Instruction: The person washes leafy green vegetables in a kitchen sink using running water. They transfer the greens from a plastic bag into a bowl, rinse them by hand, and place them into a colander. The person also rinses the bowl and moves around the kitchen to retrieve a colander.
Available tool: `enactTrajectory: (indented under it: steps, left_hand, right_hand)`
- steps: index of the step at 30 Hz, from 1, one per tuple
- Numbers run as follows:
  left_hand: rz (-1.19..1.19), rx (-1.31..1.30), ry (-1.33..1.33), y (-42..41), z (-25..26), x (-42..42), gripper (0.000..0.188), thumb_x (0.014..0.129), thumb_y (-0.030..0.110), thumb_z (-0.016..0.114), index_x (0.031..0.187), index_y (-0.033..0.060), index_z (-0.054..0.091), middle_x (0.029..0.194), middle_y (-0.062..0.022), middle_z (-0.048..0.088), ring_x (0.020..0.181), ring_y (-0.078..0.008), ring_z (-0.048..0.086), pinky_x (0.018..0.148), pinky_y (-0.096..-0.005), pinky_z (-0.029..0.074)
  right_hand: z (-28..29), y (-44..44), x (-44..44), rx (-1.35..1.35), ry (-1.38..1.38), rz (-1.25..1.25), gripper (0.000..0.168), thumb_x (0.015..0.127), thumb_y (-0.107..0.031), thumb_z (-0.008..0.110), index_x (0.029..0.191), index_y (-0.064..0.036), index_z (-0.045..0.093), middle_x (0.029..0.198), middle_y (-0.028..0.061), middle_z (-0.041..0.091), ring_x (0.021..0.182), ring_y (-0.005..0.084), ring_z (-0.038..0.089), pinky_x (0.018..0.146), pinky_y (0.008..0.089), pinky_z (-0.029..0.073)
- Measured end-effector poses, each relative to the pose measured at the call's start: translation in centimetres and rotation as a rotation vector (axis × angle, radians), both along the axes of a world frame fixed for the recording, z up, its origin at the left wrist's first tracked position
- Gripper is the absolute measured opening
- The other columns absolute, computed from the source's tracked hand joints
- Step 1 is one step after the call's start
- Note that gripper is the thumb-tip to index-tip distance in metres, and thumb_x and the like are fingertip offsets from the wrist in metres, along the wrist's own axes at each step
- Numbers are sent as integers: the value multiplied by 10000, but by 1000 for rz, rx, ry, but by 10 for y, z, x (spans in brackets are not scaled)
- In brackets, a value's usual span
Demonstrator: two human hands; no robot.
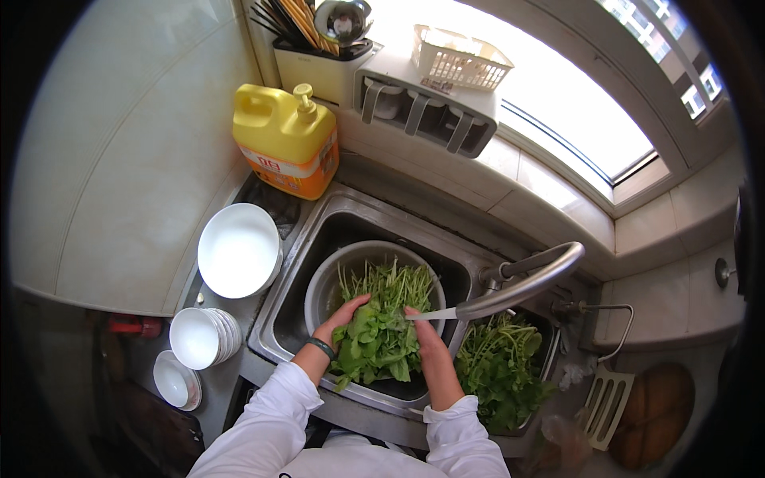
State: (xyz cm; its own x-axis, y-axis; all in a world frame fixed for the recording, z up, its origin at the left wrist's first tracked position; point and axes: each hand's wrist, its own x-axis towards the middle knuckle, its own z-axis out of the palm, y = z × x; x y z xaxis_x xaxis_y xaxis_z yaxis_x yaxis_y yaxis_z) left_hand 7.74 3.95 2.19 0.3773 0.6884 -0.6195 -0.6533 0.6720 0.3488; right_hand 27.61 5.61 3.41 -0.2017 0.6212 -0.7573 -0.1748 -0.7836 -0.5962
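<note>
Between my left hand [348,312] and my right hand [425,336] is a bunch of leafy greens [382,334], stems pointing away from me. Both hands grip its sides above a round metal basin [318,291] standing in the large sink bowl [299,322]. Water runs from the curved faucet [520,296] onto the greens beside my right hand. More leafy greens [502,370] lie in the smaller sink bowl on the right. The fingertips are partly hidden by leaves.
White bowls [239,251], some stacked [194,339], stand left of the sink. A yellow pump jug [287,140] is behind them. At the right are a slotted spatula [608,406] and a round brown board [654,415]. A utensil holder [320,71] and a plastic basket [463,63] stand near the window.
</note>
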Motion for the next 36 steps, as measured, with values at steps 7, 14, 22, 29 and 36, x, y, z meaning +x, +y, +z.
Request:
enactTrajectory:
  steps: [7,14,22,29,36]
  left_hand:
    - [82,147,-62,-14,30,12,329,866,288,465,1061,38,553,957,-66,618,823,-169,607,741,-296,494]
    - [129,98,-202,-35,47,32,400,867,350,465,1116,43,529,996,-75,609,851,-190,603,775,-312,484]
    - [9,231,143,-44,41,54,577,842,501,452,1208,56,460,1129,-61,527,985,-167,528,823,-298,440]
    - [185,243,-47,-64,87,67,565,835,499,458,1197,65,464,1125,-64,537,980,-180,540,832,-313,449]
    - [123,183,-161,-67,44,43,654,757,524,569,1222,81,444,1126,-71,549,964,-180,559,819,-321,457]
  right_hand:
    - [86,-14,11,18,114,9,439,768,-353,571,1096,-63,534,1034,64,566,947,173,524,807,290,409]
    - [89,-31,34,24,255,-22,311,808,-260,546,1027,-41,566,951,67,607,802,183,588,703,284,474]
    - [95,-45,41,238,-78,153,402,780,-290,610,1062,-11,550,957,73,596,792,162,578,686,298,460]
    - [89,-38,30,648,-591,449,424,739,-293,599,978,57,573,966,177,595,835,255,589,715,342,449]
    - [106,-40,-7,921,-1136,734,489,712,-337,602,1068,-10,534,1133,234,461,940,370,516,780,421,440]
